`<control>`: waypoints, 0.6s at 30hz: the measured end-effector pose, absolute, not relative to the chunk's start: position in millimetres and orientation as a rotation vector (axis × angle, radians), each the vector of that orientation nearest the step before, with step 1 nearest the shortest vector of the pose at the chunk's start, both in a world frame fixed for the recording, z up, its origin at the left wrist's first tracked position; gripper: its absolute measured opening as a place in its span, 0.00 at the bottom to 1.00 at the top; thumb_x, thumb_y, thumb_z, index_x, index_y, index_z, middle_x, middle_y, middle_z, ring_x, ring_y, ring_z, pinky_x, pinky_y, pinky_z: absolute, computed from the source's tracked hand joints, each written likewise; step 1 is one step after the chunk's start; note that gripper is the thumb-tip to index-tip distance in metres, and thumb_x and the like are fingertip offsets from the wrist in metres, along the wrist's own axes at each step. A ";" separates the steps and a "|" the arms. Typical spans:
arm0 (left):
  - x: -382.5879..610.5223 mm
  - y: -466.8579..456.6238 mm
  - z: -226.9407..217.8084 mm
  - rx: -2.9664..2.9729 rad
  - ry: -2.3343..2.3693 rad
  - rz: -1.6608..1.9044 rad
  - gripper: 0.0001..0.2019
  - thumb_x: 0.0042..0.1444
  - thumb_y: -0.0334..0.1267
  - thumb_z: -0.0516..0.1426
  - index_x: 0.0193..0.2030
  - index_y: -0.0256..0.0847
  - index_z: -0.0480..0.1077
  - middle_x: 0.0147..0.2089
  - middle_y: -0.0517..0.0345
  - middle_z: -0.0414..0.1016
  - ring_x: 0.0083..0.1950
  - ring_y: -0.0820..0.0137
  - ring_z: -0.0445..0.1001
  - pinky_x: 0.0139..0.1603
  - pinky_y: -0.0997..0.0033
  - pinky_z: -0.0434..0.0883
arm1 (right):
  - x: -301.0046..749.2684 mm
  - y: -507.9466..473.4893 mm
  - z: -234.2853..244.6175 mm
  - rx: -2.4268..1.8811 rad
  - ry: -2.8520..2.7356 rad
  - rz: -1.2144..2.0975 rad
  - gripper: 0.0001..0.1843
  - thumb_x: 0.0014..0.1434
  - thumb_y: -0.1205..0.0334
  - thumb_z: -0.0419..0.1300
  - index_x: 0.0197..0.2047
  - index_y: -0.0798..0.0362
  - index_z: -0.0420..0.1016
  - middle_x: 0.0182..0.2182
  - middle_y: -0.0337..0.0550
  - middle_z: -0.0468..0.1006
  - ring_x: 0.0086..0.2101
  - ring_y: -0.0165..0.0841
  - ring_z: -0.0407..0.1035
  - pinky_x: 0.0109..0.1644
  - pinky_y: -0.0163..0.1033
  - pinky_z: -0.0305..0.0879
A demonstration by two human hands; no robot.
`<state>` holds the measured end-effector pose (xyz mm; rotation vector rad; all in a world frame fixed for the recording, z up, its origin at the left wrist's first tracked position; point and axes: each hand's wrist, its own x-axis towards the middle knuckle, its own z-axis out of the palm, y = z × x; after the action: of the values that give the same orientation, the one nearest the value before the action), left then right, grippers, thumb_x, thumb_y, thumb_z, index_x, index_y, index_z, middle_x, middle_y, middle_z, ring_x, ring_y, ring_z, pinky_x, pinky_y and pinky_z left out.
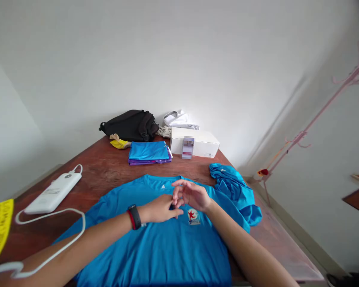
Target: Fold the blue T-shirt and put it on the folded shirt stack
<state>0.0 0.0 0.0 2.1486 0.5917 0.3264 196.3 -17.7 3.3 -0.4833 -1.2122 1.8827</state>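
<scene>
A blue T-shirt (167, 247) with a star badge lies spread flat, front up, on the wooden table (104, 171). Both my hands hover over its chest, just below the collar. My left hand (160, 209), with a black and red band on the wrist, has its fingers stretched toward the right. My right hand (190, 195) meets it, fingers spread and loosely curved, touching the left fingertips. Neither hand holds anything that I can see.
A crumpled blue garment (236, 191) lies at the right. Folded blue and purple clothes (149, 153) sit behind, then a white box (194, 142), a black bag (130, 124) and white items. A white power bank (54, 193) with cable lies left. A pink coat stand (314, 119) is right.
</scene>
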 end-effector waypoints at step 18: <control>-220.2 -37.9 -30.2 2.271 2.191 0.390 0.44 0.58 0.63 0.48 0.71 0.30 0.58 0.65 0.30 0.67 0.63 0.39 0.69 0.60 0.44 0.66 | 187.7 -1.5 -27.8 -1.113 -1.579 1.433 0.22 0.55 0.41 0.66 0.37 0.53 0.78 0.25 0.39 0.79 0.26 0.30 0.71 0.32 0.35 0.67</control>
<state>-220.2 -37.9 -30.2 2.2714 2.1909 0.3900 187.7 -1.5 -27.8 -1.1128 -1.5794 1.4329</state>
